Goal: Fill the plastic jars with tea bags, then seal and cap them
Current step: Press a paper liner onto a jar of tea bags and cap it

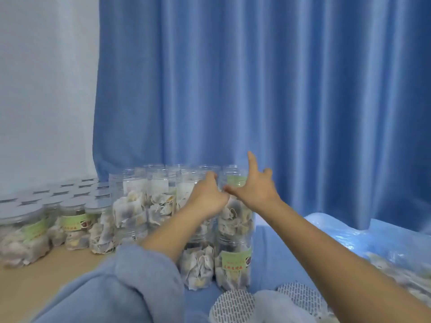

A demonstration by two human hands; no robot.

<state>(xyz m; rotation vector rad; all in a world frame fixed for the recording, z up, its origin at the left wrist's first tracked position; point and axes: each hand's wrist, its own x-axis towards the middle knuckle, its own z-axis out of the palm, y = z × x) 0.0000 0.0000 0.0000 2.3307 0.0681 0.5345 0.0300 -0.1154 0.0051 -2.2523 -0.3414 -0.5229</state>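
Sitting at the far left on the wooden tabletop (35, 285) are the capped jars (77, 226), silver-lidded and packed with tea bags. Just right of them, uncapped filled jars (140, 206) are standing stacked in two layers in front of the blue curtain (256, 78). The person's left hand (206, 199), its arm coming out of a blue sleeve (130, 280), is reaching against the upper jars with fingers curled; whether it is gripping one cannot be told. The right hand (253, 190) is touching the top right jar (235, 206) with fingers spread apart, forefinger pointing up. Further right a blue plastic bag (363, 238) is lying, and round patterned seals (233, 304) are lying in front.
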